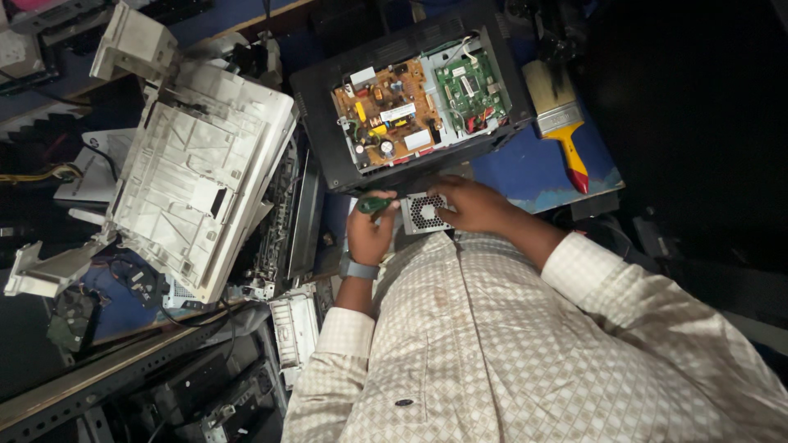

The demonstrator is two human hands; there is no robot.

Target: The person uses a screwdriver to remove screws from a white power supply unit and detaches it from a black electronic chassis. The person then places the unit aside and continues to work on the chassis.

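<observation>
The left hand [369, 234] is closed around a green-handled screwdriver [376, 203], its grip poking out above the knuckles, while the right hand [476, 205] rests curled on a small perforated metal cover [423, 213], fingers pressing its right edge; whether it grips or merely steadies the piece I cannot tell. The cover lies between the two hands, just below an opened black device housing [410, 98] whose brown power board [387, 115] and green logic board [470, 86] lie bare directly beyond the fingertips. The likeliest trouble, as I judge it, is the screwdriver tip slipping off the cover and jabbing the right hand's fingers, since the hands work so close together; a loose screw could also drop into the dark clutter below the hands and be lost. The tool's tip is hidden, so where it bears is unclear. To the left of the left hand a dismantled white printer shell [197, 164] leans, crowding that elbow's room, with more grey parts [294, 328] beneath. Beyond the right hand, a paintbrush [558, 115] with a yellow-and-red handle lies on the blue table [533, 176], well apart from the work.
</observation>
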